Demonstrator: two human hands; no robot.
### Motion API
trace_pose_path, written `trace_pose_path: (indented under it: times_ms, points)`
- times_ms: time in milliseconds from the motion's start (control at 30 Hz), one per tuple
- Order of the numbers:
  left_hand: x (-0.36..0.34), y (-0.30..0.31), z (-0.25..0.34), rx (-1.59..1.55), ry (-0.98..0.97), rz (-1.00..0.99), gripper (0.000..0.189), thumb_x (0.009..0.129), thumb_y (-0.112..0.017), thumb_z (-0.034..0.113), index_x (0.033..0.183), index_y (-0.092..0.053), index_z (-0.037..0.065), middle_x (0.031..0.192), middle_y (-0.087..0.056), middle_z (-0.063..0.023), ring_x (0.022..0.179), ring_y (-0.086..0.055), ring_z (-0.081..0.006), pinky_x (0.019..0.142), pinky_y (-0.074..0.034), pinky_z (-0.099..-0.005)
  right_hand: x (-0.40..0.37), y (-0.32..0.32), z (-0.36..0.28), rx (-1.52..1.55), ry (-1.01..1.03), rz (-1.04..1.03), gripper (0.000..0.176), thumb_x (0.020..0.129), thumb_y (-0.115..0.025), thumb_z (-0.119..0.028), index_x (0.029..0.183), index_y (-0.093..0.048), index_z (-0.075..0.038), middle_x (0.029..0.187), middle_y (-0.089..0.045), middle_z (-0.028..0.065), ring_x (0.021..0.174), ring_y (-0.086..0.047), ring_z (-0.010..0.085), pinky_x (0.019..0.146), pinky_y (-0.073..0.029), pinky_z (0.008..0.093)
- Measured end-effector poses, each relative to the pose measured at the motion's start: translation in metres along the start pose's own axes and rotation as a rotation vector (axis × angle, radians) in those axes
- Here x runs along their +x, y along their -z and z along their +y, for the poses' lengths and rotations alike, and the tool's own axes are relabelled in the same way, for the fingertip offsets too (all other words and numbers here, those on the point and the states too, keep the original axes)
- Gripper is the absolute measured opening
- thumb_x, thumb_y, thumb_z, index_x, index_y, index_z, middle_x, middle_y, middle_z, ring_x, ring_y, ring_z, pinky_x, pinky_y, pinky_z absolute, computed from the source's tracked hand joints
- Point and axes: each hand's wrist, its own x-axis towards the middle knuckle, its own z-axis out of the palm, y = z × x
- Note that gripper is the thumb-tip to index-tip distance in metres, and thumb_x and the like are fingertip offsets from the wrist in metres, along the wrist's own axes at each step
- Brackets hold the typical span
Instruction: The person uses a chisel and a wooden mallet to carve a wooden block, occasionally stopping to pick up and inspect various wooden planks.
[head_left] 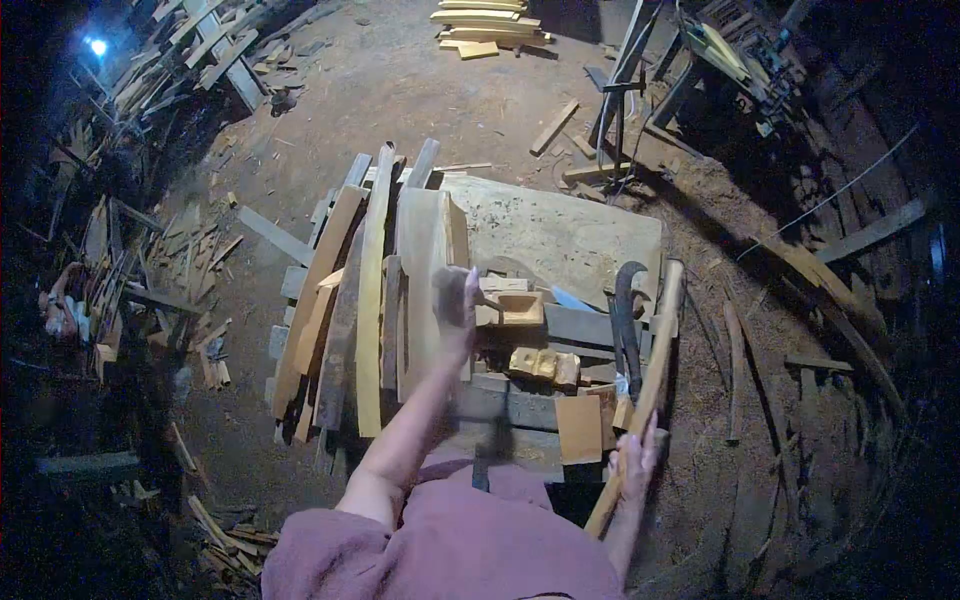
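Note:
My right hand [638,462], low on the right, is wrapped round a long, slightly curved wooden strip [657,370]. The strip slants from the bench's right edge down beside my body. Stretched forward, my left hand [460,308] is over a wide pale board [420,250], its thumb side upward and its fingers blurred against a dark patch; whether it grips anything, I cannot tell. Just right of it lie a hollowed wooden block [521,308] and a rough, notched yellowish block [545,366]. A dark curved tool [627,300] rests near the strip.
Several long wooden slats [372,300] lie along the bench's left side. A broad worn slab [560,225] forms its far part, and a small flat wooden piece [579,430] is at the near edge. Stacked yellow boards [482,22] stand far ahead; scrap wood [205,245] litters the floor.

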Motion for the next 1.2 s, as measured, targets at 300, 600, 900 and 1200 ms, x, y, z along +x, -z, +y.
trace_pose_path:
  times_ms: [300,600,900,1200]
  points:
    - [-0.010,-0.011,-0.030,-0.044,0.124,-0.009,0.018,0.090,-0.050,0.021,0.086,-0.049,0.004,0.074,-0.049,-0.0044,0.072,-0.049,-0.0157,0.065,-0.041,-0.0295,-0.010,-0.106,-0.082,-0.629,0.419,-0.412,0.063,0.076,-0.061,-0.021,0.134,-0.037,-0.019,0.112,-0.051,0.0163,0.096,-0.056,0.0287,0.083,-0.046,0.0350]
    - [-0.029,0.000,-0.051,0.274,-0.132,0.178,0.017,0.090,-0.050,0.017,0.100,-0.055,0.005,0.087,-0.054,-0.0058,0.082,-0.053,-0.0151,0.073,-0.043,-0.0289,-0.005,-0.102,-0.086,-0.980,0.255,-0.514,0.058,0.077,-0.062,-0.022,0.131,-0.042,-0.020,0.109,-0.054,0.0164,0.098,-0.057,0.0309,0.083,-0.047,0.0368]
    - [-0.031,0.040,-0.021,-0.258,0.706,0.166,0.035,0.087,-0.054,0.037,0.096,-0.060,0.004,0.086,-0.059,-0.0031,0.076,-0.053,-0.0139,0.071,-0.041,-0.0298,-0.008,-0.025,-0.063,-0.619,0.342,0.041,0.062,0.082,-0.052,-0.013,0.138,-0.027,-0.010,0.127,-0.046,0.0159,0.114,-0.047,0.0251,0.095,-0.036,0.0334]
    - [-0.015,0.015,-0.018,-0.181,0.433,0.117,0.030,0.088,-0.052,0.035,0.091,-0.058,0.006,0.079,-0.060,-0.0027,0.066,-0.049,-0.0106,0.061,-0.039,-0.0249,-0.008,0.002,-0.062,-0.360,0.229,0.123,0.061,0.084,-0.050,-0.021,0.139,-0.027,-0.009,0.119,-0.048,0.0101,0.092,-0.050,0.0157,0.081,-0.041,0.0275]
